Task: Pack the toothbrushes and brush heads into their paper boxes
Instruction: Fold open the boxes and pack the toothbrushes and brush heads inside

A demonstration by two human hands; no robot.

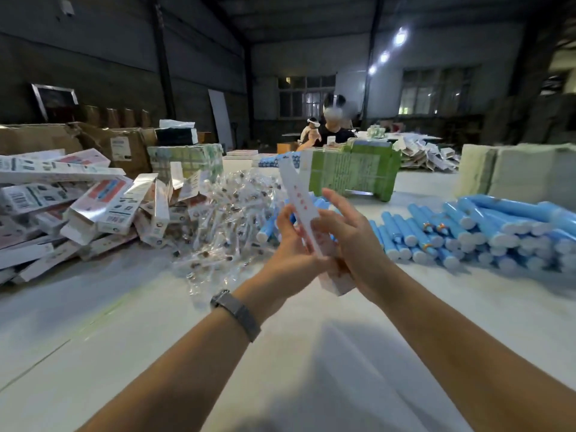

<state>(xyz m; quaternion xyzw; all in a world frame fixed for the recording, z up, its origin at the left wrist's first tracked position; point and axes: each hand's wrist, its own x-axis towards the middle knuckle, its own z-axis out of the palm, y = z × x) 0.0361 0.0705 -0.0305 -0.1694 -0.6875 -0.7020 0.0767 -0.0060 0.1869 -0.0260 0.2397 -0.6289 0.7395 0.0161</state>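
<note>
A long white paper box (299, 201) with small red print stands tilted above the table, its top leaning away to the left. My left hand (290, 241) grips its lower part from the left. My right hand (349, 241) lies along its right side with the fingers stretched out, and the box's bottom end (338, 283) shows under that palm. Blue toothbrushes with white ends (473, 232) lie piled to the right. Clear-wrapped brush heads (224, 213) are heaped to the left of my hands. A pile of printed paper boxes (78, 207) sits at far left.
A green carton (355, 169) stands behind the hands, a paler one (187, 159) to its left, brown cardboard cartons (103, 141) behind those. A grey-green stack (517, 169) is at right. Another person (330, 126) sits at the far side. White table surface (280, 369) lies in front.
</note>
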